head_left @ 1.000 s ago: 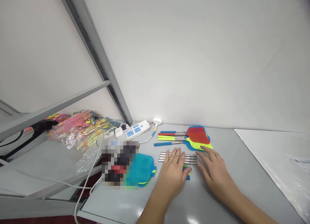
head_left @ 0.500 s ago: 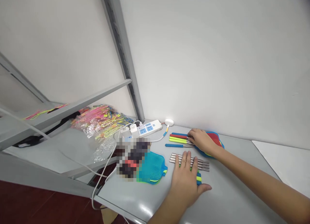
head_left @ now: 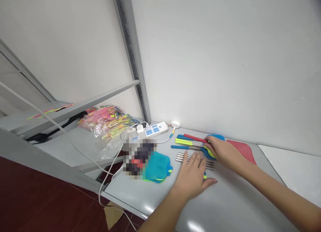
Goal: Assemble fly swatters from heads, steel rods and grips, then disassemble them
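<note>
A red fly swatter (head_left: 242,151) is gripped by my right hand (head_left: 222,152). Its red handle points left and its mesh head shows to the right of the hand. Beneath and beside it lie other swatters with yellow handles (head_left: 183,142) and a blue handle (head_left: 181,147), joined to metal shafts. My left hand (head_left: 188,176) lies with fingers stretched over a row of metal rods (head_left: 180,157) and coloured grips, which it mostly covers. Left of that hand are blue mesh swatter heads (head_left: 158,166) with a green-yellow one below.
A white power strip (head_left: 156,130) with plugs stands near the wall, beside a round white device (head_left: 176,124). Its cables hang over the table edge. A blurred patch hides something on the left. Bagged colourful cords (head_left: 107,121) lie on the shelf; a white sheet (head_left: 288,168) lies right.
My right hand has taken the red swatter and moved it rightward off the pile, uncovering the blue and yellow heads. The left hand stays over the rods. The view has shifted slightly.
</note>
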Demonstrator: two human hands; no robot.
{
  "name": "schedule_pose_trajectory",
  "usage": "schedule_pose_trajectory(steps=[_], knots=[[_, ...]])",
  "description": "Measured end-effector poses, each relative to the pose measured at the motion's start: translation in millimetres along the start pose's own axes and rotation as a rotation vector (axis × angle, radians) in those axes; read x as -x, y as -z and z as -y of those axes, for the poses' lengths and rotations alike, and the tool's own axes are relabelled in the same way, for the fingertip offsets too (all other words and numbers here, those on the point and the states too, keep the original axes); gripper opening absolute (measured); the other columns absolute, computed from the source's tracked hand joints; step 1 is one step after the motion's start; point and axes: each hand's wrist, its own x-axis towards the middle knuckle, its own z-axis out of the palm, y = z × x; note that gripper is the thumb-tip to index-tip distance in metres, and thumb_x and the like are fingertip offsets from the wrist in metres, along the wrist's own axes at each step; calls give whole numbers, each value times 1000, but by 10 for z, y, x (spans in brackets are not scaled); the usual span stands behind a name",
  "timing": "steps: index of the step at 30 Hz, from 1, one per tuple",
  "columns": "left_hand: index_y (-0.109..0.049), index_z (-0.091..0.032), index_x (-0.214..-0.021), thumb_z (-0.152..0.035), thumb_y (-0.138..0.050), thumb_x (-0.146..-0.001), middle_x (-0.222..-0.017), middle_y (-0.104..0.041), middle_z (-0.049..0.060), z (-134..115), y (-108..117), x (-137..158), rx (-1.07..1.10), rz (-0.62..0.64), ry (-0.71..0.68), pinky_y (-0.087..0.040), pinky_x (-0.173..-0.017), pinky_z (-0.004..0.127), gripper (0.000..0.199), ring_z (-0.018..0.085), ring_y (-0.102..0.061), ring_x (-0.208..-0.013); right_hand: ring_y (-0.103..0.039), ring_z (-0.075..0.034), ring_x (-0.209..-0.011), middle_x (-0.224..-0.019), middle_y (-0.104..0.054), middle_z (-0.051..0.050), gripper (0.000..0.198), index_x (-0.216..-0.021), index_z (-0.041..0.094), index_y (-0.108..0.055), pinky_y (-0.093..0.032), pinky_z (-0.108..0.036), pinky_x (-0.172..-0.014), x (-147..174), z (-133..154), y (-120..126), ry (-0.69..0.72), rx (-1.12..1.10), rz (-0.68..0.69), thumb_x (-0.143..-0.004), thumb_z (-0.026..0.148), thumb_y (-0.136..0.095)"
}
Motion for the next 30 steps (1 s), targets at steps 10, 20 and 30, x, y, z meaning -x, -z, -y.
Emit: schedule_pose_trajectory(steps=[10, 20, 30], knots=[[-57, -20, -89, -36, -43, -99, -82, -65, 4, -294, 476, 216, -157, -76, -117, -44, -85, 40, 24, 20, -61, -80, -55, -18, -60, -70, -63, 0, 36, -73, 24, -45, -36, -28, -55, 1140, 367, 171, -9, -256, 265, -101, 41, -29], [-58, -20, -88, -46, -31, -100, -69, -66, 5, -769, 775, 849, 44, 447, 190, -33, -50, 28, 39, 21, -60, -55, -49, -20, -56, -72, -57, -1, 18, -81, 23, -50, -27, -33, -54, 1737, 533, -167, 547, 336, 17, -84, 7, -42], [-44, -21, -75, -70, -32, -89, -55, -33, -8, -277, 826, 1054, 1114, 726, 659, -22, -42, 22, 52, 9, -25, -44, -58, -15, -73, -83, -67, -8, 47, -91, 17, -66, -35, -34, -67, 1837, -786, 482, 392, 586, -373, -103, 30, -22]])
